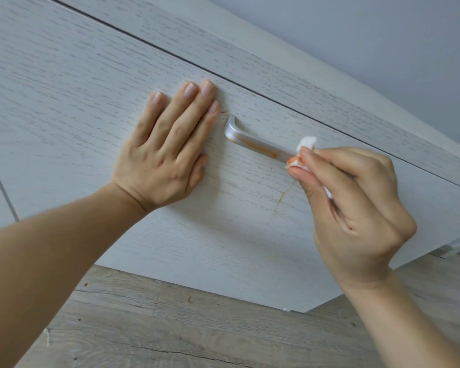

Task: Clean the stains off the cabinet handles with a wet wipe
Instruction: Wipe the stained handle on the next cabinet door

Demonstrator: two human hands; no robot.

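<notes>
Wipe (304, 150), pinched in right hand (356, 208), hides handle (252, 143) right end; left hand (165, 152) lies flat, fingers straight, on door (64, 102).

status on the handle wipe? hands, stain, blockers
Left hand flat on cabinet door. Right hand pinches wet wipe at handle. Orange stain remains along handle. Nothing blocking.
</notes>
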